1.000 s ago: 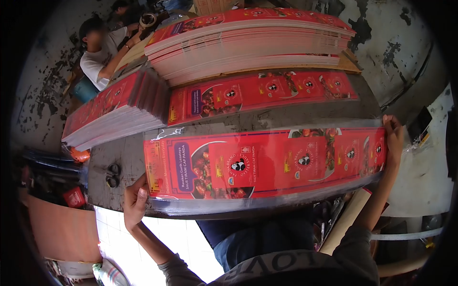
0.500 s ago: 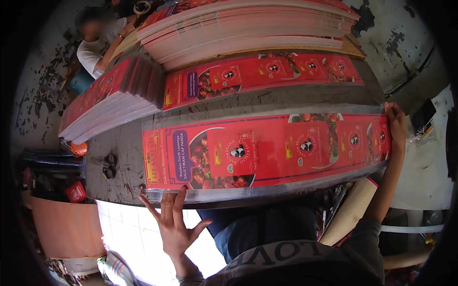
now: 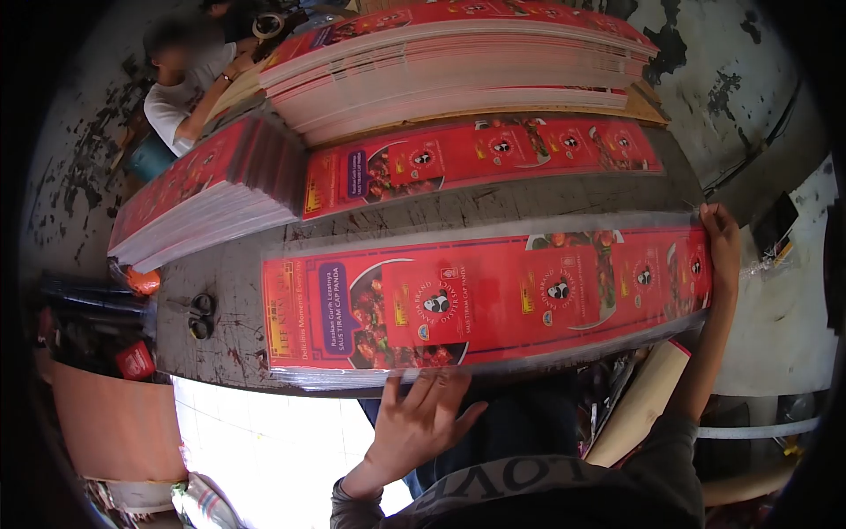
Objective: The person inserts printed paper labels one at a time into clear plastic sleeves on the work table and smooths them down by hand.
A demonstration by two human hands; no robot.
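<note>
A long red printed sheet [image 3: 502, 304] in clear plastic lies at the table's front edge, on top of a low stack whose layered plastic edges show along its front. Panda logos, food pictures and lettering cover it. My left hand [image 3: 416, 428] touches the front edge near the middle; its fingers are stretched out, thumb spread to the side. At the right end, my right hand [image 3: 723, 231] has its fingers bent and close together at the far corner of the sheet. The right thumb is hard to make out.
Behind lies another red sheet [image 3: 480, 163]. A stack of plastic-covered sheets [image 3: 194, 198] stands left, and a taller stack [image 3: 467, 70] at the back. Black-handled scissors [image 3: 202, 316] rest on the dark, scratched table [image 3: 220, 264]. Another person [image 3: 181, 97] is at the far left.
My left hand has moved right along the front edge, from near the left corner to the middle. My right hand remains at the right end. The whole view has shifted slightly.
</note>
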